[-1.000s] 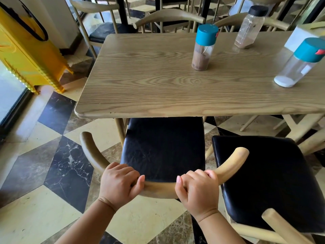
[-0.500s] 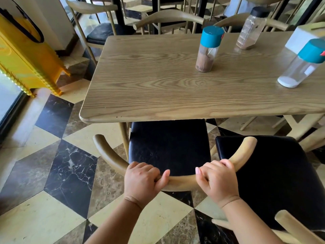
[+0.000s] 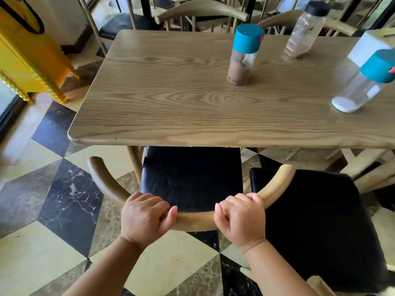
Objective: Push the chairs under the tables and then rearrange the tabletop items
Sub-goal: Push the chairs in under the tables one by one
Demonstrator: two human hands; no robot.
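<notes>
Two hands: both clenched on the curved wooden backrest (image 3: 196,223) of the near chair, left hand (image 3: 145,218) and right hand (image 3: 241,221) side by side with a short bare stretch of rail between them, thumbs pointing toward each other.
Floor (image 3: 64,201): marble tiles in black, cream and brown, laid as diamonds.
Table (image 3: 171,99): pale wood with a strong grain and rounded corners, filling the middle and right of the view; its near edge runs above the chair's seat.
Chair (image 3: 190,178): black padded seat, its far part under the table's near edge, its near part and the backrest out in the open; the rail's ends curve away to the left and right.
Second chair (image 3: 316,227): just right of the first, black seat fully clear of the table; the first chair's right rail end overlaps its near-left corner.
Yellow stand (image 3: 27,60): on the floor at far left, well apart from the table.
Far chairs (image 3: 203,9): wooden backs showing beyond the table's far edge.
White box (image 3: 367,48): at the table's far right.
Brown jar (image 3: 243,56): teal lid, brown powder at the bottom, upright near the table's middle.
White jar (image 3: 363,84): teal lid, white powder, on the right, near the box.
Black-lid jar (image 3: 303,33): clear, brown powder, far right of the middle.
</notes>
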